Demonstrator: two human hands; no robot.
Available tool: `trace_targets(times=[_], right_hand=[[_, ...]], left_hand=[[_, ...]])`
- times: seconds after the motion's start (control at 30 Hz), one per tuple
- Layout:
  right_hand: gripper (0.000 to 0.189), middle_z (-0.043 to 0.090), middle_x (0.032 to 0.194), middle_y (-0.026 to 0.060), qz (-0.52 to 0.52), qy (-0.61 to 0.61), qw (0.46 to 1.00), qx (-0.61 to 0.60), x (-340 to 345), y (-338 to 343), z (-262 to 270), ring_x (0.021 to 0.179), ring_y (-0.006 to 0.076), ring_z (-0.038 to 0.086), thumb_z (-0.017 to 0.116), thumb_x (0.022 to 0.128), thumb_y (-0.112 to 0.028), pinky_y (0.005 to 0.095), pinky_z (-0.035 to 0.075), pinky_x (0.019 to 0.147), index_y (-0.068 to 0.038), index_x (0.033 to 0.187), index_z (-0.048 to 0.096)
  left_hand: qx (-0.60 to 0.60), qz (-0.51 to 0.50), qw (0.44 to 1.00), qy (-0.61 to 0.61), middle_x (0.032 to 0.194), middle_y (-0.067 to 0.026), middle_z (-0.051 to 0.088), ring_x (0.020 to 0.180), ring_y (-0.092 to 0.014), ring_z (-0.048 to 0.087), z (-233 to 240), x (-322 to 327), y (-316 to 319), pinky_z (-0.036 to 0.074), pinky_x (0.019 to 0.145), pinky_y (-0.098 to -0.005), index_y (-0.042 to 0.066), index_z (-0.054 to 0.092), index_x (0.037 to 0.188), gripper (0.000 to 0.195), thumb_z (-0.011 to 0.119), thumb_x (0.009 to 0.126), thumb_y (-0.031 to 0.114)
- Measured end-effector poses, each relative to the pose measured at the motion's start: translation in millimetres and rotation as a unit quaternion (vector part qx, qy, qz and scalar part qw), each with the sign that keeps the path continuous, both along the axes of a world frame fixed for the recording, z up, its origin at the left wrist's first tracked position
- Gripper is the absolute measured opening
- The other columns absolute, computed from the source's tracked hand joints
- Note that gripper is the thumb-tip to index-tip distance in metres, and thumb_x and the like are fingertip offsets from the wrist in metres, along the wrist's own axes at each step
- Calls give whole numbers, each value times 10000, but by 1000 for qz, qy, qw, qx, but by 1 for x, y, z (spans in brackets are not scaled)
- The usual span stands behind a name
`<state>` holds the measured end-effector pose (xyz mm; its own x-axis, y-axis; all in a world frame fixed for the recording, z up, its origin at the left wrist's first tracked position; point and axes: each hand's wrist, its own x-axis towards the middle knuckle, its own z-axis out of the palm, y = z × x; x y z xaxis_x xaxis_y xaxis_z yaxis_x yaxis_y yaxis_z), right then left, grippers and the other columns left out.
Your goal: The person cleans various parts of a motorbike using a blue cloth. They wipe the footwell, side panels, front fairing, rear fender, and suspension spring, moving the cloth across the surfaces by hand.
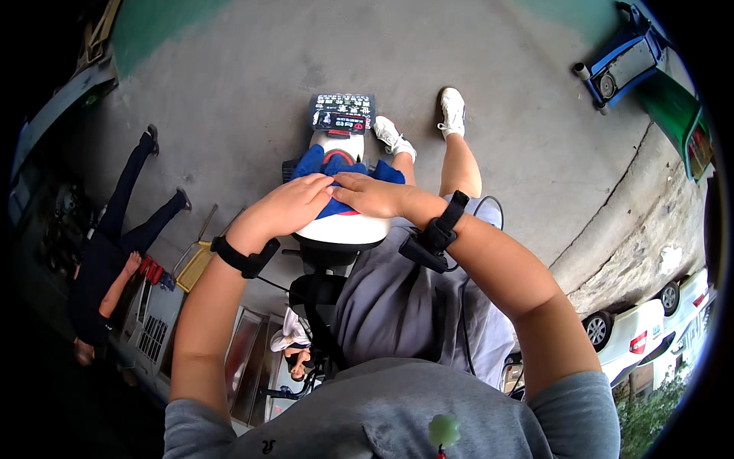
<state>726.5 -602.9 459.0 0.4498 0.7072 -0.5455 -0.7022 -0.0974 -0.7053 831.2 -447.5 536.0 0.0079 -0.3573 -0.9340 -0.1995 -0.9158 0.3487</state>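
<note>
A blue cloth (pixel 344 166) lies bunched over a white and red body panel (pixel 344 230), which seems to be part of an electric scooter. My left hand (pixel 295 203) rests on the cloth and panel, palm down. From the other side my right hand (pixel 373 194) lies on the cloth, its fingertips overlapping those of my left hand. Both hands are pressed flat, and the cloth under them is partly hidden. Beyond the cloth, a dark plate (pixel 343 112) bearing writing is fixed at the scooter's end.
A person in dark clothes (pixel 94 275) is at the left, near a yellow stool (pixel 194 268). Another person (pixel 295 341) is by a doorway. A blue wheeled jack (pixel 625 63) and a green container (pixel 676 115) are at the upper right. White cars (pixel 628 341) stand at the lower right.
</note>
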Motion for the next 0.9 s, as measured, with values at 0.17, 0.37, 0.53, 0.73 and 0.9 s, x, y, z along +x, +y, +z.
trace_targets(times=[0.17, 0.37, 0.53, 0.73, 0.9], right_hand=[[619, 204, 1530, 188, -15, -40, 999, 23, -19, 10, -30, 1431, 333, 134, 262, 993, -464, 410, 134, 1164, -50, 1453, 293], [550, 211, 1522, 199, -89, -194, 960, -183, -53, 0, 65, 1425, 337, 160, 293, 1004, -369, 455, 136, 1152, -47, 1450, 296], [492, 266, 1521, 125, -155, -207, 958, -122, -56, -5, 66, 1430, 296, 170, 334, 1001, -381, 450, 104, 1152, -155, 1437, 370], [475, 280, 1510, 152, -141, 28, 989, 20, -36, 0, -5, 1418, 354, 169, 336, 1003, -396, 392, 147, 1158, -161, 1409, 413], [460, 346, 1466, 188, -85, -161, 982, -58, -44, 22, -27, 1367, 431, 253, 314, 986, -286, 413, 225, 1143, -47, 1360, 433]], left_hand=[[-40, -95, 995, 9, 1342, -216, 473, 1254, -333, 438, -1, 4, -9, 341, 1051, -375, -52, 447, 1290, 464, 365, 983, 286], [-120, -132, 957, -230, 1387, -248, 383, 1302, -393, 351, 67, -49, -14, 251, 1100, -478, -44, 396, 1327, 462, 447, 914, 158], [-124, -108, 947, -274, 1407, -242, 348, 1316, -392, 326, 79, -70, -1, 223, 1097, -514, -42, 369, 1348, 517, 482, 900, 191], [-100, -91, 966, -221, 1334, -203, 464, 1263, -361, 403, 40, -43, -12, 253, 1077, -457, -13, 473, 1290, 427, 448, 945, 237], [19, -75, 996, -50, 1322, -176, 508, 1238, -321, 455, -9, -11, -17, 351, 1034, -388, 0, 497, 1270, 435, 426, 963, 300]])
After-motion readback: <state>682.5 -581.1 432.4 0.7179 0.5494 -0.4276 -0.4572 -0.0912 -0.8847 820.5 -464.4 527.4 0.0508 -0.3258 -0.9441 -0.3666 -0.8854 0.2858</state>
